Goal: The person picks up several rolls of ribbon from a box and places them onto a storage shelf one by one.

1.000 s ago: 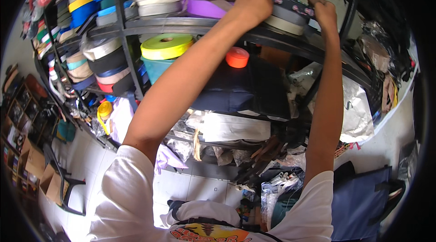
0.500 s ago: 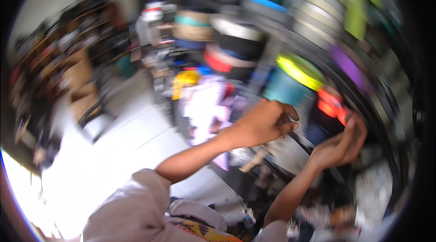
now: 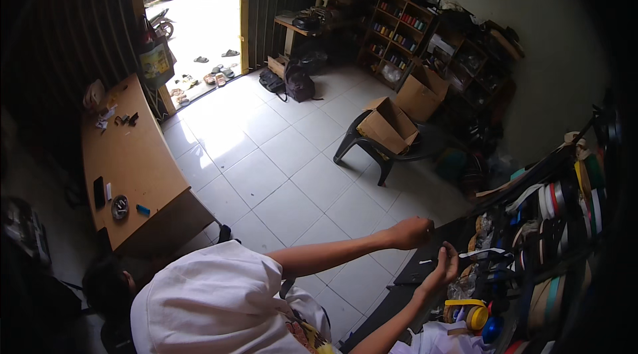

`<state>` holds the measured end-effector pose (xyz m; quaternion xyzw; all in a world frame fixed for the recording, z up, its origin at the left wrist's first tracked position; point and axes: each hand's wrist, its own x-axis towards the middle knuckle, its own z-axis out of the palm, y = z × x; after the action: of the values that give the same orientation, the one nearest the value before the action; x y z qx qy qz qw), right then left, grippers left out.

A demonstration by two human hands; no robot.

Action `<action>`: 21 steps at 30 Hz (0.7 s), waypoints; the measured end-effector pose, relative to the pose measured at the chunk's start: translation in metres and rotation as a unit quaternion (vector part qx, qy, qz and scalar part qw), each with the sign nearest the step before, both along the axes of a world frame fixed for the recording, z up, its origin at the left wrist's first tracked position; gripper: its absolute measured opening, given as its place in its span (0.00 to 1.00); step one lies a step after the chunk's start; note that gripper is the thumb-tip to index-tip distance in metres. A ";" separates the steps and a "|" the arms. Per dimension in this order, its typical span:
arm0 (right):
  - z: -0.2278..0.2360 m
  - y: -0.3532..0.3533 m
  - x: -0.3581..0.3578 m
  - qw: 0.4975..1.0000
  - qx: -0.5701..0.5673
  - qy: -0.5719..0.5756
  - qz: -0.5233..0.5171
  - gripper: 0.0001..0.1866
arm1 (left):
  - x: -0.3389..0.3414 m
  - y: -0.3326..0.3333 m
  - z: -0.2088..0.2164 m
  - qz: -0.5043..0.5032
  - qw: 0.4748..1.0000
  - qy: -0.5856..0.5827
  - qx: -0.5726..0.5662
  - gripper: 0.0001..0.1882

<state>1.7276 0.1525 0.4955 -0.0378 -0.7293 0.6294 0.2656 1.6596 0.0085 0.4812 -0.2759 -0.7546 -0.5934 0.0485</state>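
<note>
My left hand (image 3: 412, 232) is closed in a loose fist at the end of an outstretched arm, close to the rack's dark edge. Just below and to its right, my right hand (image 3: 442, 267) is raised with its fingers drawn together. Whatever either hand pinches, if anything, is too small or hidden to name. A thin white strip (image 3: 484, 253) shows just beyond the right fingers; I cannot tell whether they touch it. Rolls of ribbon and tape (image 3: 555, 200) in several colours fill the rack at the right. A yellow roll (image 3: 476, 317) lies below my right hand.
A wooden desk (image 3: 136, 174) stands at the left, with a phone and an ashtray on it. A person's head (image 3: 109, 287) shows below it. Cardboard boxes (image 3: 389, 126) rest on a dark plastic stool (image 3: 383, 169) and near shelves of thread spools (image 3: 395, 28). Footwear (image 3: 219, 76) lies at the doorway.
My view has swung from the rack of rolls to the room and doorway. Both hands stay raised near each other beside the rack, and the left has closed further.
</note>
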 end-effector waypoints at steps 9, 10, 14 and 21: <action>-0.074 -0.056 -0.206 0.983 0.005 -0.157 0.098 0.10 | -0.181 -0.086 -0.060 0.081 0.983 -0.165 0.005 0.10; -0.079 -0.064 -0.232 0.978 0.000 -0.176 0.114 0.11 | -0.211 -0.095 -0.081 0.095 0.989 -0.115 -0.014 0.10; -0.078 -0.090 -0.336 0.964 0.031 -0.203 0.171 0.12 | -0.294 -0.139 -0.062 0.098 0.980 -0.171 -0.025 0.14; -0.087 -0.179 -0.492 0.927 0.051 -0.243 0.282 0.13 | -0.393 -0.227 -0.065 0.165 0.951 -0.257 0.055 0.16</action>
<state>1.2352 -0.0262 0.4084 0.0314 -0.7828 0.6122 -0.1066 1.2662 -0.2186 0.4159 0.0171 -0.7424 -0.6689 -0.0343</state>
